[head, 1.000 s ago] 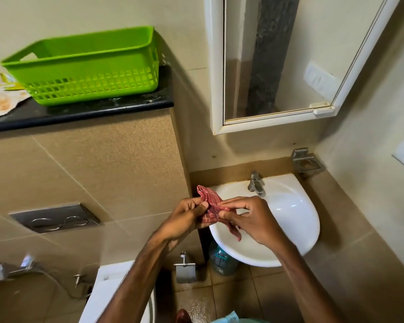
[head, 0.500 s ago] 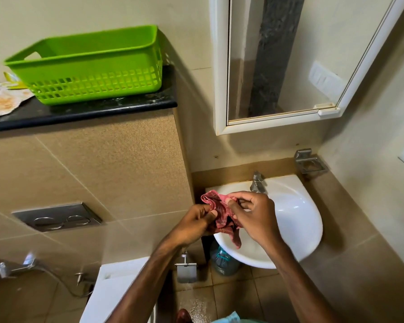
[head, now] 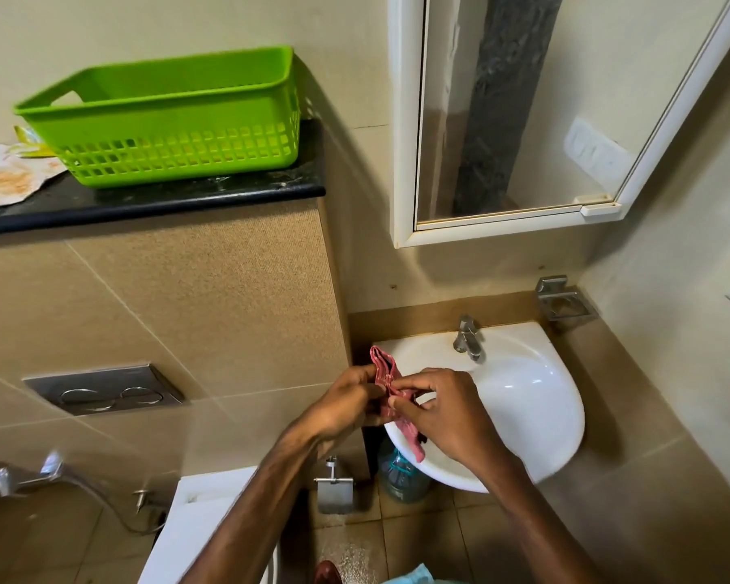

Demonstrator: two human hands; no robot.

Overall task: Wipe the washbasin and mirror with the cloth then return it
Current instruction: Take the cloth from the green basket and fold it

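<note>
While both hands pinch it between thumbs and fingertips, the left hand [head: 346, 408] at its left side and the right hand [head: 447, 419] across its middle, the pinkish-red cloth [head: 383, 368] sits bunched at centre frame, over the left rim of the white washbasin [head: 536, 394]. With so light a hold, its hanging tail could slip free onto the floor tiles [head: 430, 541]. A bunched wad may also smear the mirror [head: 565, 78] at upper right.

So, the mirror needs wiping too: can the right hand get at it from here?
Probably yes: nothing stands between the right hand and the mirror above the washbasin, though it shares the cloth with the left hand.
</note>
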